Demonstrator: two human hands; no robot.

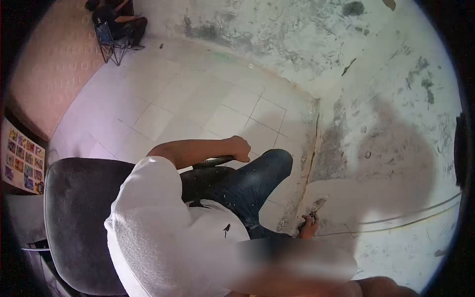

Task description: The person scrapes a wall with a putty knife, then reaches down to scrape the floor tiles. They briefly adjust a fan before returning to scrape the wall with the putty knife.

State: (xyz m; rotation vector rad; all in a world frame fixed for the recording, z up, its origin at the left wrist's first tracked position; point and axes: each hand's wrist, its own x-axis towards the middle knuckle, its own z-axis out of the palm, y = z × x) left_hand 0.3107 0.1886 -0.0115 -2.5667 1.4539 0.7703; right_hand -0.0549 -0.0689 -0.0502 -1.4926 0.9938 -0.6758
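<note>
My right hand point(308, 227) is closed round the handle of a putty knife point(319, 204) beside the foot of the rough, patchy wall point(396, 153). The blade points up and away from the fingers, over the wall's lower part. Higher in the view, my left hand point(241, 148) is at the front end of a dark armrest point(213, 162), above my bent knee. Its fingers are curled in, and their inner side is hidden, so I cannot make out what they hold, if anything.
Behind me is a dark chair back point(86, 222). Pale floor tiles point(198, 99) run along the wall. A person point(118, 24) sits on a folding chair point(105, 42) at the upper left. A sheet of small colourful pictures point(23, 161) is at the left edge. A cable point(396, 229) crosses the lower right.
</note>
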